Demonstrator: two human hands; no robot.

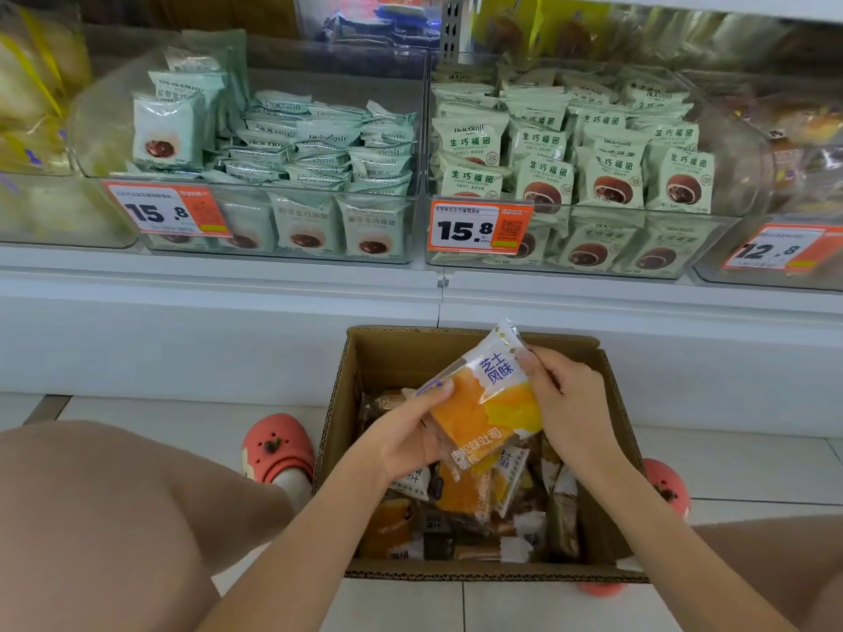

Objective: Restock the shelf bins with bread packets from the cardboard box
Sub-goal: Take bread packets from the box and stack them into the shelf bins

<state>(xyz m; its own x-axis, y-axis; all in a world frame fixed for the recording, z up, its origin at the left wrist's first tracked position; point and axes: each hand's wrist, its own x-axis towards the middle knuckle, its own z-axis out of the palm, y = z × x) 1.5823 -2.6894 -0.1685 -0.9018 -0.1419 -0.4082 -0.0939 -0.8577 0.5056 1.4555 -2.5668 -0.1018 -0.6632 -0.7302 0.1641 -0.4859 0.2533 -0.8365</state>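
1. Two bare knees are seen at the bottom corners; pink rubber clogs (pixel 277 447) are planted on the pale tiled floor (pixel 739 467) either side of the box.
2. An open brown cardboard box (pixel 606 531) is set on the floor between the feet; loose orange, white and brown bread packets (pixel 465 499) are piled inside it.
3. An orange-and-white plastic bread packet (pixel 486 403) is held tilted above the box. It is grasped from the lower left by the left hand (pixel 401 442), thumb laid over its face, and pinched at its upper right edge by the right hand (pixel 568 399).
4. Beyond the box, a white shelf front (pixel 219 321) is noted.
5. On the shelf, two clear plastic bins are seen: the left bin (pixel 255 221) is filled with pale mint packets, the right bin (pixel 588 248) with pale green packets showing a brown bun.
6. Orange-and-white price tags (pixel 479 226) are fixed to the bin fronts.
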